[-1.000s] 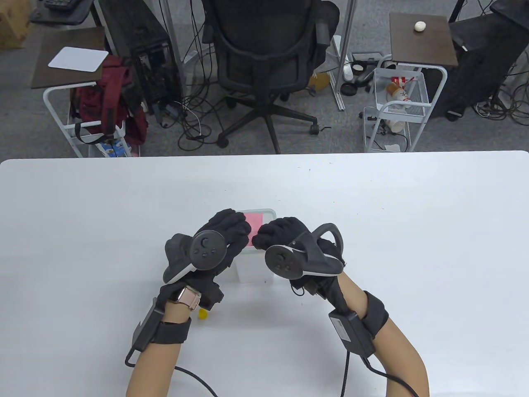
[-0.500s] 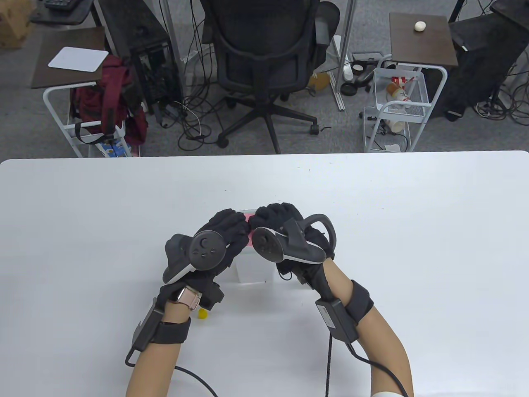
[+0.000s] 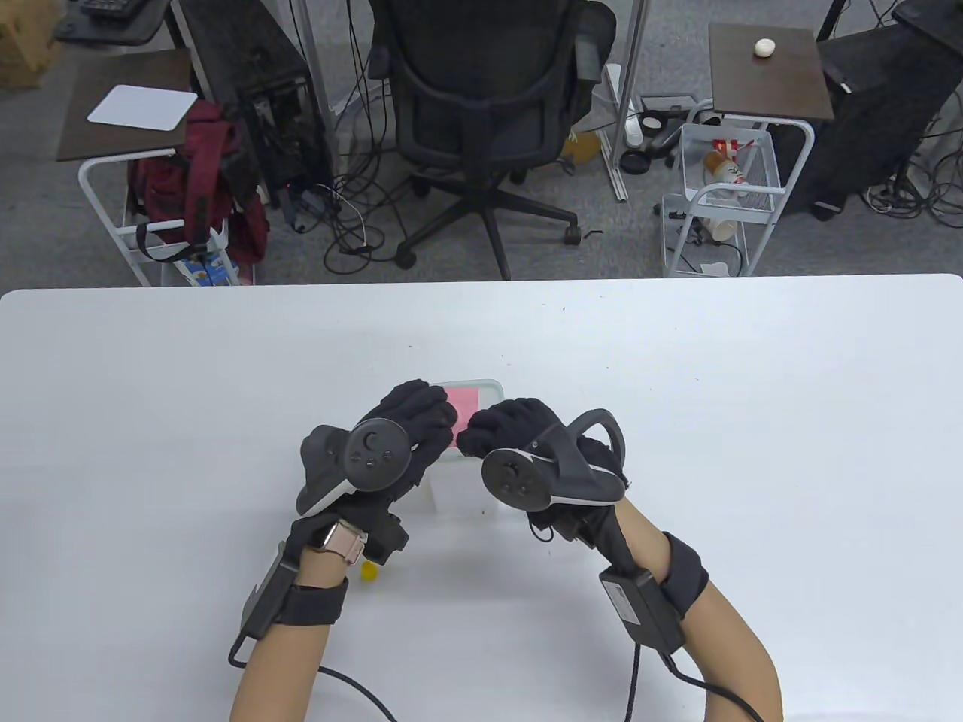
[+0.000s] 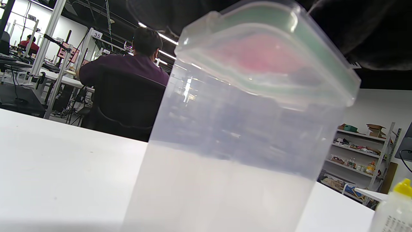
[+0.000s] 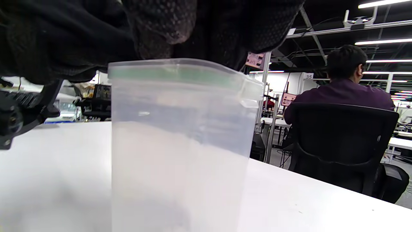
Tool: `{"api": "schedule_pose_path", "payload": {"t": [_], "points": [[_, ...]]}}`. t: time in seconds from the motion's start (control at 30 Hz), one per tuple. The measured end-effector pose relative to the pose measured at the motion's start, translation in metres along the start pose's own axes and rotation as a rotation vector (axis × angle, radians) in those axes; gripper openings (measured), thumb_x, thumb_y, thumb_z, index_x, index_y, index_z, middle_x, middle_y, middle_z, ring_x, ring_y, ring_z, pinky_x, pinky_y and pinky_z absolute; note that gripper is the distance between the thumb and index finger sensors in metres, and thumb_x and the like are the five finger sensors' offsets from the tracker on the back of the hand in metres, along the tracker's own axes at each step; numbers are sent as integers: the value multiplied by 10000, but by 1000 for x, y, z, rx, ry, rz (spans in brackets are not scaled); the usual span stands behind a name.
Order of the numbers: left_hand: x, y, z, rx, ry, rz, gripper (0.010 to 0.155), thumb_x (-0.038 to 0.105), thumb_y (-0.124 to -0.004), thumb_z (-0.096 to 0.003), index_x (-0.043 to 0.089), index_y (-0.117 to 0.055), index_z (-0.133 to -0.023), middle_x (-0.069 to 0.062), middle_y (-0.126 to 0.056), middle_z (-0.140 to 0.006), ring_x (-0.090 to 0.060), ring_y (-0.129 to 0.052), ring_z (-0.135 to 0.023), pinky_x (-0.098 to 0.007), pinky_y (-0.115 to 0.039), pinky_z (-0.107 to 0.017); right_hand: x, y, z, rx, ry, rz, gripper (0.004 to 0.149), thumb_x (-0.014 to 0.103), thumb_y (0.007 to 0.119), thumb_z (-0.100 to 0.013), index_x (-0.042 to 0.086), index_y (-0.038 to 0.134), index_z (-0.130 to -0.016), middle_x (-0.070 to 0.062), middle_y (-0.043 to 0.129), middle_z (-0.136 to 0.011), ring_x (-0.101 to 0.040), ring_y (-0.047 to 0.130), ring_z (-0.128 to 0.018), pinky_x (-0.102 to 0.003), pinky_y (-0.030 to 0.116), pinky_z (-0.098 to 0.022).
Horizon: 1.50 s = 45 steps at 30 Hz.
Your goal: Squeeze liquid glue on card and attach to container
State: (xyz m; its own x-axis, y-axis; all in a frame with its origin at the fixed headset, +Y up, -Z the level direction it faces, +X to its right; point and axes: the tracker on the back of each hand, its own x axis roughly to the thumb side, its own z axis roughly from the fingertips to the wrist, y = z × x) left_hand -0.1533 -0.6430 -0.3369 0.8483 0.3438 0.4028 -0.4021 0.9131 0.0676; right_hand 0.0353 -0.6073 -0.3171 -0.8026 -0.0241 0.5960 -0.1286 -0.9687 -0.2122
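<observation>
Near the middle of the white table, toward the near edge: a tall clear plastic container, upright, with a clear lid rimmed by a green seal. On top of the lid, a pink card, lying flat, partly covered by both gloved hands; seen from below through the lid as a pink blur. Left hand laid over the left part of the lid, fingers stretched across the card's left edge; pressing down or merely resting, cannot tell. Right hand curled into a loose fist at the card's near right corner, knuckles at the lid's edge; fingertips just above the lid rim in the right wrist view, contact with the card not clear, nothing visibly pinched. Behind the left wrist, a small yellow cap on the table, belonging to the glue bottle standing just beside the container in the left wrist view. Beyond the table, a black office chair and a red backpack on the floor.
</observation>
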Motion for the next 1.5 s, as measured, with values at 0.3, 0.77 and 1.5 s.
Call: {"api": "schedule_pose_path", "payload": {"t": [0.3,0.77,1.5], "points": [[0,0,0,1,-4,-7,413,484,-700,-513,350,-760,-899,138,-727,-1082,-149,-651,-1111,-365,-603,-846,0,15,-29,21,148,129,410,242,664,-551,309,714,-953,66,743,-1044,-229,777,-970,-431,634,-808],[0,-1,0,2,7,-1,412,484,-699,-514,355,-755,-901,148,-724,-1084,-143,-647,-1115,-364,-604,-846,12,0,11,-22,-9,92,390,246,679,-526,322,760,-899,86,805,-988,-208,848,-910,-411,706,-762],[-8,-5,15,179,21,120,467,497,-653,-537,361,-680,-982,104,-651,-1135,-195,-589,-1134,-397,-537,-850,-83,33,197,-318,431,-655,374,363,675,-535,312,758,-896,51,836,-925,-216,894,-799,-414,750,-674]]}}
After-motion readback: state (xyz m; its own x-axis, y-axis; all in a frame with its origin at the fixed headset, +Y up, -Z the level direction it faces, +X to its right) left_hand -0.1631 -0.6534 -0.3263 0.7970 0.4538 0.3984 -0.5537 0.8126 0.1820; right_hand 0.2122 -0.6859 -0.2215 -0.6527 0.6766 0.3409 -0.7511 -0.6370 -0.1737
